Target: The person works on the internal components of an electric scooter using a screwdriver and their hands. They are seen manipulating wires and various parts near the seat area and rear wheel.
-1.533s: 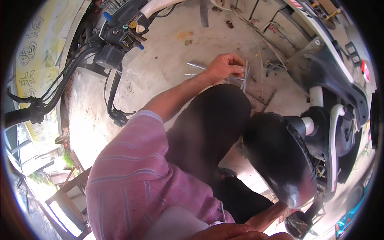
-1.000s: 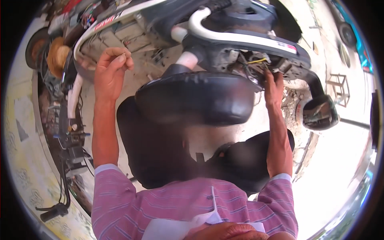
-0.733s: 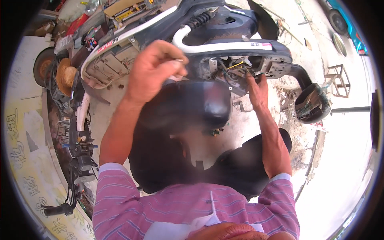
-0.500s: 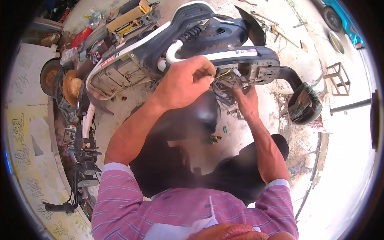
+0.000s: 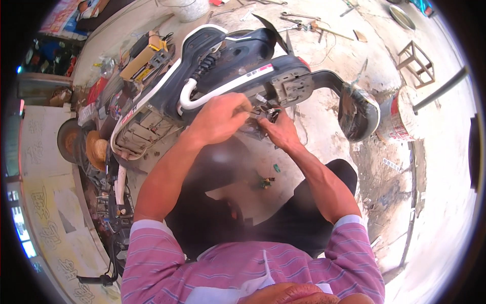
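Observation:
An electric scooter (image 5: 238, 83) with white and dark panels lies on its side in front of me. Close to its rear end, thin wires (image 5: 263, 109) and a small white connector (image 5: 260, 98) hang out of the body. My left hand (image 5: 223, 117) pinches a thin wire, its fingertips just left of the bundle. On the right side of the same wires, my right hand (image 5: 281, 130) closes thumb and fingers on them. Both sets of fingertips are close together; the exact wire ends are too small to make out.
A small green-handled tool (image 5: 267, 182) lies on the floor below my hands. To the right are a dirty white bucket (image 5: 397, 119) and a metal frame stool (image 5: 416, 63). Wrenches (image 5: 298, 16) lie beyond the scooter. A cardboard box (image 5: 139, 63) and straw hat (image 5: 96, 151) sit left.
My view has shifted, so the scooter sits lower and further left. My right hand has come closer to my left, with both now meeting at the wires. The yellow wire no longer shows plainly.

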A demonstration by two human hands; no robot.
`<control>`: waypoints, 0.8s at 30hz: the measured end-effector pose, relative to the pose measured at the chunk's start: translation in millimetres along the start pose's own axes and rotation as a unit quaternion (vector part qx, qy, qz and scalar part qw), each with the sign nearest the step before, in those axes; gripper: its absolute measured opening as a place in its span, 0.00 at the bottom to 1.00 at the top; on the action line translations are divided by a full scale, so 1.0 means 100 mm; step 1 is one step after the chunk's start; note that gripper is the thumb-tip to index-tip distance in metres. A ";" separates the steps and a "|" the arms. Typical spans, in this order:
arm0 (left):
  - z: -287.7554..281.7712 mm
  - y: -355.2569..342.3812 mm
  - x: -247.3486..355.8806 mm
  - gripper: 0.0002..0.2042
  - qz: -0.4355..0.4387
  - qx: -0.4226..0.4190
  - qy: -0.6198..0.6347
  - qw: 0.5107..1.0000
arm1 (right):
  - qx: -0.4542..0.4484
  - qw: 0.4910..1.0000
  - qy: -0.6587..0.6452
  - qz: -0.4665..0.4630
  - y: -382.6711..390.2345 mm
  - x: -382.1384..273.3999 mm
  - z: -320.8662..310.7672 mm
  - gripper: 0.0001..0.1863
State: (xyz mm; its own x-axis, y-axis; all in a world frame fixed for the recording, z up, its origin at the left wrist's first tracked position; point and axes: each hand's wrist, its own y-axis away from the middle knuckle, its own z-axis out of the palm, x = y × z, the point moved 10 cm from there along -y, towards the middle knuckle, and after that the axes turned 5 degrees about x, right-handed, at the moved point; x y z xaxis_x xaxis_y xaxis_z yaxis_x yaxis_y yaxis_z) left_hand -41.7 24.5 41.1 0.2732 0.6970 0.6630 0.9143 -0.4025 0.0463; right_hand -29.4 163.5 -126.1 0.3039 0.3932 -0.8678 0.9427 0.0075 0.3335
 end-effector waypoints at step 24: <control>-0.21 0.25 0.19 0.04 0.169 0.108 -0.072 0.977 | 0.221 0.914 0.247 -0.233 0.42 -1.58 -1.56 0.26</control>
State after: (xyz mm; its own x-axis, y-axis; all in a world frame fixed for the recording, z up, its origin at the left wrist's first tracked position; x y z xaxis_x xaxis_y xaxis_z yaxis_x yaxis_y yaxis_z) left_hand -20.1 14.7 70.6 0.5959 0.6284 0.5000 0.8018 -0.5004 -0.3267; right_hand -59.7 245.1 82.8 -0.1407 0.8102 -0.5690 0.9510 -0.0492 -0.3053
